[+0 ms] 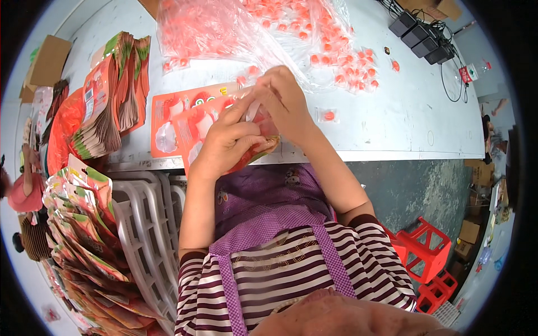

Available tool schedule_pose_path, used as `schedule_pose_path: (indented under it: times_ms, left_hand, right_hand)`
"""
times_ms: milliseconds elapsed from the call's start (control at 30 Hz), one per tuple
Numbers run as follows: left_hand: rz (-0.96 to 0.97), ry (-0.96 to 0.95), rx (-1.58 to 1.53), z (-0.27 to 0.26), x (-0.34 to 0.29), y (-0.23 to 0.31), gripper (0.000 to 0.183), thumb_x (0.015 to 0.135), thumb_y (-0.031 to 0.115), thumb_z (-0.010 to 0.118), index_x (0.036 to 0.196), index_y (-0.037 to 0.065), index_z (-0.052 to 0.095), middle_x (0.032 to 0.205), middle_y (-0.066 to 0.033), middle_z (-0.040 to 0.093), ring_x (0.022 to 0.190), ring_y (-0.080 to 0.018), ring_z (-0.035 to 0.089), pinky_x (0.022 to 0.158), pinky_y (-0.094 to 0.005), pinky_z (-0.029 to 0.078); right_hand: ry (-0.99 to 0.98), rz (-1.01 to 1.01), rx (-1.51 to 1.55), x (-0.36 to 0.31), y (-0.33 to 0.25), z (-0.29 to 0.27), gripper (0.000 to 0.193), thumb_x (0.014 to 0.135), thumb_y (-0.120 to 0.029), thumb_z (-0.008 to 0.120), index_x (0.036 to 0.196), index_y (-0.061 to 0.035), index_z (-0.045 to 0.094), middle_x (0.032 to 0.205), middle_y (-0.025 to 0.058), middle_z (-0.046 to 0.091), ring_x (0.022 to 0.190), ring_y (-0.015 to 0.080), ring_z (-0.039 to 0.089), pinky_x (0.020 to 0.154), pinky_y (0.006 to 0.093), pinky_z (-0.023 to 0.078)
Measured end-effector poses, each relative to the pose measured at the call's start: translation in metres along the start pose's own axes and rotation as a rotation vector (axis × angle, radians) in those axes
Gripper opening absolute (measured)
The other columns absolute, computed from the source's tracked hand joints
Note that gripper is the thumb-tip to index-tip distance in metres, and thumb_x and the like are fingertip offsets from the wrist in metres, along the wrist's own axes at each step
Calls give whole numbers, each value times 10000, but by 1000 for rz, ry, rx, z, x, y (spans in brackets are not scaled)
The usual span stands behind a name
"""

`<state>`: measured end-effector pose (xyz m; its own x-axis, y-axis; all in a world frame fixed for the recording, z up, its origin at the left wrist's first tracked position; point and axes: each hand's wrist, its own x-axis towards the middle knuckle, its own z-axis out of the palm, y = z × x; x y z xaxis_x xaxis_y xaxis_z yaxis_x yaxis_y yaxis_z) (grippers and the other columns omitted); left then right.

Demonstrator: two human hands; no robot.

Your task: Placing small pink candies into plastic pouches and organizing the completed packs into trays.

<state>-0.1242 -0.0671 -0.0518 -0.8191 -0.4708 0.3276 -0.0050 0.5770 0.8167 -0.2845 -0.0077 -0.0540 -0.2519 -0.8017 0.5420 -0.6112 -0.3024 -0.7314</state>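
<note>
My left hand (227, 137) is closed on the edge of a red printed pouch (193, 126) near the table's front edge. My right hand (286, 103) is at the upper end of that pouch, fingers curled and pressed together. A translucent bit of film (252, 110) shows between the two hands, but what the right fingers hold is hidden. Under the pouch lies another flat red pouch (162, 131). To the right of my right hand is a small clear sachet with a red-orange piece inside (328, 115).
A big clear plastic bag of red-orange sachets (207, 28) lies at the back, with loose sachets (358, 70) beside it. Stacked empty-looking pouches (115, 89) stand left. Filled pouches (84, 224) sit by grey plastic crates (140, 224). Black adapters (420, 36) and red stools (426, 252) are right.
</note>
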Motion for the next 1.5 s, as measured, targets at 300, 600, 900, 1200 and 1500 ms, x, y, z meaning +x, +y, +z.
schedule_pose_path:
  times_ms: [300, 600, 900, 1200, 1500]
  left_hand:
    - [-92, 130, -92, 0, -3, -6, 57, 705, 9, 672, 745, 23, 635, 1333, -199, 451, 1195, -281, 476, 960, -353, 395]
    - [-82, 270, -499, -1, 3, -5, 51, 766, -22, 635, 789, 7, 600, 1316, -235, 458, 1063, -212, 565, 845, -300, 463]
    - [12, 431, -455, -8, 11, -21, 74, 809, -43, 591, 828, 10, 543, 1290, -229, 484, 816, -104, 580, 667, -212, 468]
    - [177, 713, -449, -39, -13, -24, 43, 860, -8, 519, 862, 25, 491, 1243, -282, 500, 1136, -251, 506, 927, -335, 405]
    - [216, 704, -222, -40, -22, -10, 96, 879, 82, 571, 867, 27, 494, 1255, -310, 471, 1189, -318, 471, 983, -401, 361]
  right_hand:
    - [23, -21, 172, -2, -10, 15, 389, 937, -322, 399, 1147, -16, 517, 1131, 142, 497, 987, 242, 476, 893, 351, 370]
    - [95, -217, 107, -22, 4, 21, 447, 940, -401, 401, 945, 7, 584, 1078, 158, 551, 953, 257, 545, 804, 349, 443]
    - [138, -260, 126, -1, -11, -6, 247, 836, -198, 506, 966, -15, 612, 1025, 152, 571, 954, 297, 539, 846, 386, 420]
    - [-29, 320, -483, -84, 32, -27, 469, 811, -251, 550, 1232, -60, 472, 1243, 175, 465, 1180, 346, 377, 1014, 420, 249]
    - [-248, -79, -476, -10, 44, 22, 680, 792, -461, 604, 1332, -118, 374, 1389, 181, 320, 1287, 363, 281, 1042, 484, 229]
